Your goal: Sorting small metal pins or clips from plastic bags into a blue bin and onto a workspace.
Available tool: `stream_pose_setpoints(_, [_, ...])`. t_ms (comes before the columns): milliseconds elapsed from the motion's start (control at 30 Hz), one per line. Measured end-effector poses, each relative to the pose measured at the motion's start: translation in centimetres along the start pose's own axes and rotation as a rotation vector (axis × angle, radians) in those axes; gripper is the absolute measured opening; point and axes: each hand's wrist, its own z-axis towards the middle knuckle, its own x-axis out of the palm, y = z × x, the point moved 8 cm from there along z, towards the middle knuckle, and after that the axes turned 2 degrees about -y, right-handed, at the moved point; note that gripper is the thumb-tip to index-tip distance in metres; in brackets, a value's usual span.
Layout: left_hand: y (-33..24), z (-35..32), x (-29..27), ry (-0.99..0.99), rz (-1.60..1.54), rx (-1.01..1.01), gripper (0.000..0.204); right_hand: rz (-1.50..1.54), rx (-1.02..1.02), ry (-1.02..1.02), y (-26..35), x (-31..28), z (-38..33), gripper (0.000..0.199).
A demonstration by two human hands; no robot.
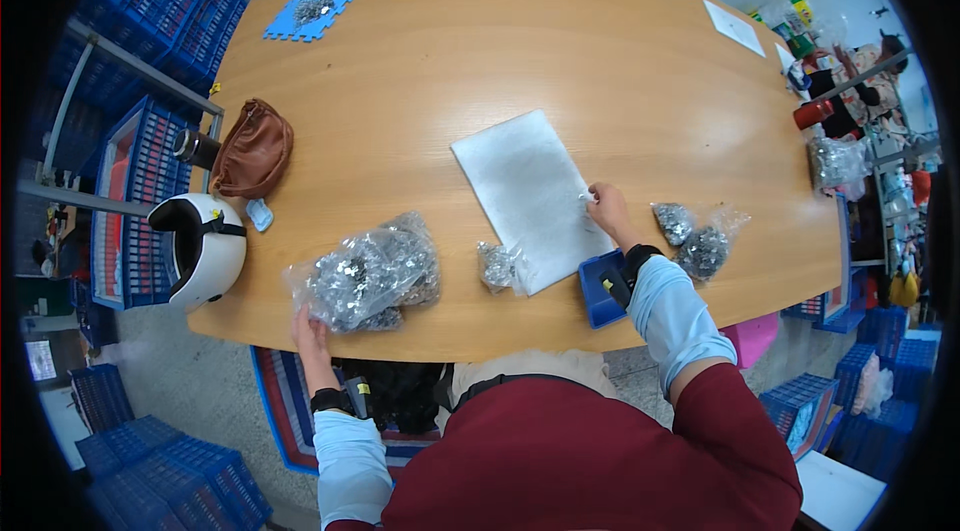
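My left hand (311, 335) rests at the near left edge of a large clear plastic bag (365, 276) full of small shiny metal parts; its fingers are stretched out against the bag. At the right edge of a white padded sheet (530, 196), my right hand (611, 211) is closed in a pinch. A small pale bit shows at its fingertips, too small to name. Beneath my right wrist stands a blue plastic tray (597, 303), partly hidden by the arm. A small clear bag of metal parts (497, 266) lies on the sheet's near left edge.
Two more bags of metal parts, a smaller one (673, 222) and a larger one (704, 251), lie right of my forearm. Leftward are a white helmet (222, 256) and a brown leather bag (254, 151). A blue foam mat (290, 16) with metal parts lies far left.
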Motion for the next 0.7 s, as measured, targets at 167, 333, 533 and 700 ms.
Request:
stream_pose_setpoints(167, [-0.4, -2.9, -0.1, 0.058, 0.086, 0.030, 0.042, -0.025, -0.057, -0.014, 0.2, 1.8, 0.6, 0.021])
stream_pose_setpoints(333, [0.3, -6.0, -3.2, -0.116, 0.155, 0.046, 0.044, -0.079, -0.132, 0.037, 0.5, 2.5, 0.8, 0.015])
stream_pose_setpoints(533, [1.6, -7.3, -4.8, -0.220, 0.210, 0.052, 0.039, -0.136, -0.242, 0.116, 2.6, 1.9, 0.4, 0.010])
stream_pose_setpoints(700, [-0.3, -7.8, -3.5, -0.236, 0.202, 0.131, 0.034, -0.218, -0.281, 0.178, 3.8, 2.5, 0.5, 0.009])
